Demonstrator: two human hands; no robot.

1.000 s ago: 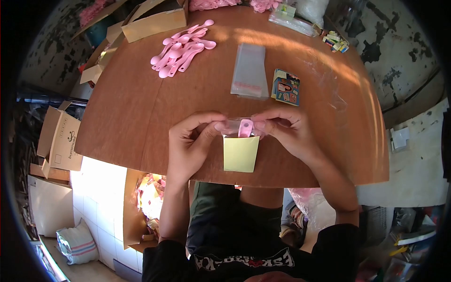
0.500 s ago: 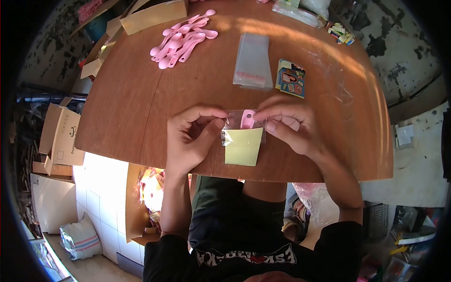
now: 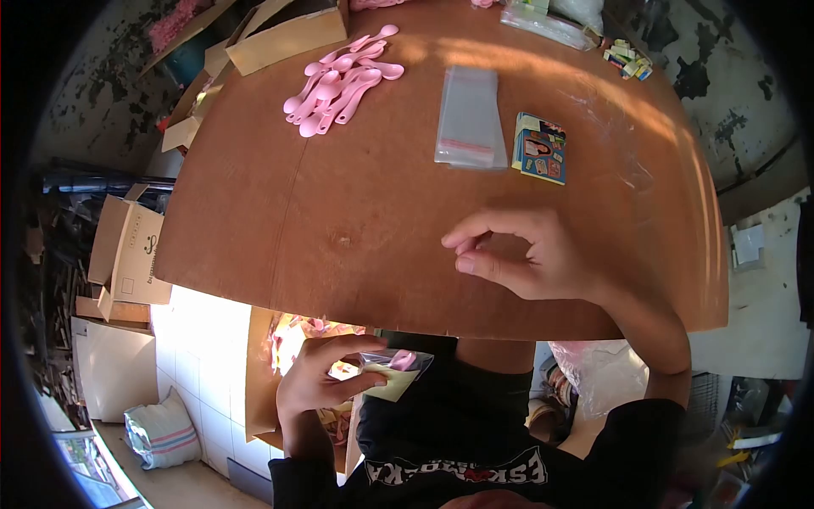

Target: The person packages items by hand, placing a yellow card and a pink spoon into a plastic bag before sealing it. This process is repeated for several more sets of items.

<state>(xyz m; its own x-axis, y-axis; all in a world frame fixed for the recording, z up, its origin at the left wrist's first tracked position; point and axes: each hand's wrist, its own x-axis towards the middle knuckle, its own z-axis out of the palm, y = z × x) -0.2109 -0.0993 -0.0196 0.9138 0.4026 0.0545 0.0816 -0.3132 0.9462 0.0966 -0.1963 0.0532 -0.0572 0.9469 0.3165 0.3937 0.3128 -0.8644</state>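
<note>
Below the table's front edge, my left hand (image 3: 326, 373) pinches a clear plastic packet (image 3: 398, 371) by its left side. A pink spoon part and a pale yellow card show inside the packet. My right hand (image 3: 517, 254) hovers over the wooden table, fingers curled and thumb apart from them, with nothing between. Beyond it lie a stack of clear plastic bags (image 3: 471, 119) and a small stack of printed cards (image 3: 540, 151). Several pink spoons (image 3: 339, 85) are piled at the back left.
An open cardboard box (image 3: 288, 42) stands at the table's back left edge. Small yellow and white pieces (image 3: 627, 61) lie at the back right. Beneath the front edge, a carton (image 3: 261, 373) holds colourful packets. A white sack (image 3: 165, 433) rests on the floor at left.
My left hand has moved down off the table with the packet. My right hand has let go of it and stays over the table, slightly lower. The whole view has shifted a little.
</note>
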